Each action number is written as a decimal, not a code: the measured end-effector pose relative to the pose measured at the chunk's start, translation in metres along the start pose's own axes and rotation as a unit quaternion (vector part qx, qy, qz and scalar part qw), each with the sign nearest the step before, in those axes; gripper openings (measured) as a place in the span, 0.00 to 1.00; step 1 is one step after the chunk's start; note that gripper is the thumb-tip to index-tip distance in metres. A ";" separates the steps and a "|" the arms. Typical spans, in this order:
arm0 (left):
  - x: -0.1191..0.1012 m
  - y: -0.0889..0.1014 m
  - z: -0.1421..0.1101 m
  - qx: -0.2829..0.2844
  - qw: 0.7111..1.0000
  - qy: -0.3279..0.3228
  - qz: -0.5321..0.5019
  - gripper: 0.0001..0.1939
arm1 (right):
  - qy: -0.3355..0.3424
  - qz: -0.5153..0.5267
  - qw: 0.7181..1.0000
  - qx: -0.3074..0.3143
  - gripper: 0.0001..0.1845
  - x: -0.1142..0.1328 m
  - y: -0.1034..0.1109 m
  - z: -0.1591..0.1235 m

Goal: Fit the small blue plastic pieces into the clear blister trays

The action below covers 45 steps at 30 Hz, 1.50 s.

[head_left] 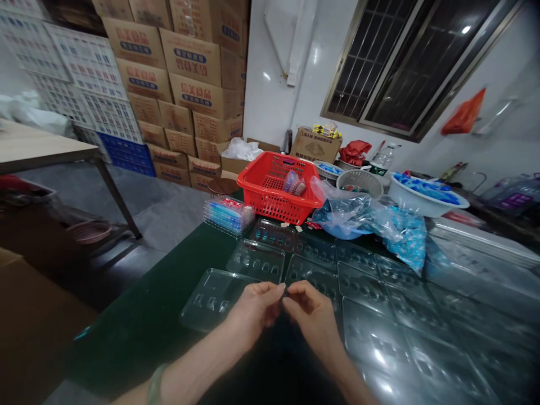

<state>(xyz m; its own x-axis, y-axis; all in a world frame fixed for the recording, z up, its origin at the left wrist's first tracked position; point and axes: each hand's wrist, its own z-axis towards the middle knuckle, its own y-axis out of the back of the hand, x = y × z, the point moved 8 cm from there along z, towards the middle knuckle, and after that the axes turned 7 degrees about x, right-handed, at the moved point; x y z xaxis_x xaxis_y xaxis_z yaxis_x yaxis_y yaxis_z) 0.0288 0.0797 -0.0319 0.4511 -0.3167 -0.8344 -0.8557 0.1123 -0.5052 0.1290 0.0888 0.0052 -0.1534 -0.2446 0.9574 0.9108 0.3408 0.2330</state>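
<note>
Tabletop (143,312), dark green, lay under and in front of the red perforated basket (274,201). Clear plastic bag of blue-wrapped pieces (405,242) sat right of the basket; filled tray stack (228,216) at its left. Clear moulded trays (373,332), the nearest work items, lay in rows before the basket. Left hand (255,309) and right hand (314,312), also before the basket, nearly met, fingers curled, thumbs toward forefingers; could not tell whether either gripped anything.

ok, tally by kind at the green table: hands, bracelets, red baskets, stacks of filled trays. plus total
Hands: 2 (left hand, right hand)
Bracelet: 1
Red basket: 1
Stack of filled trays: 1
Total: 5
</note>
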 end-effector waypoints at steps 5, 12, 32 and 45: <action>-0.008 0.012 0.010 -0.023 1.000 0.005 -0.018 0.14 | 0.016 -0.122 0.992 0.032 0.06 -0.009 0.005 0.030; -0.039 0.040 0.001 -0.047 0.998 -0.028 0.043 0.12 | 0.027 -0.306 0.950 -0.053 0.09 -0.052 0.064 0.149; -0.049 0.063 -0.010 -0.062 0.984 -0.039 0.161 0.12 | 0.005 -0.336 0.942 0.016 0.08 -0.083 0.053 0.182; -0.042 0.062 -0.003 -0.045 0.975 -0.029 0.217 0.11 | -0.011 -0.325 0.945 0.028 0.09 -0.086 0.043 0.179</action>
<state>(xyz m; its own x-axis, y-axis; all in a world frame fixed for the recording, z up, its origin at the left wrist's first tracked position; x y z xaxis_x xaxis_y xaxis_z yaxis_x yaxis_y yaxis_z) -0.0445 0.0971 -0.0272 0.0536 -0.2040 -0.9775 -0.9868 0.1389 -0.0831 0.1132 0.2866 -0.0364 -0.6819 -0.4004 0.6122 0.5998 0.1730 0.7812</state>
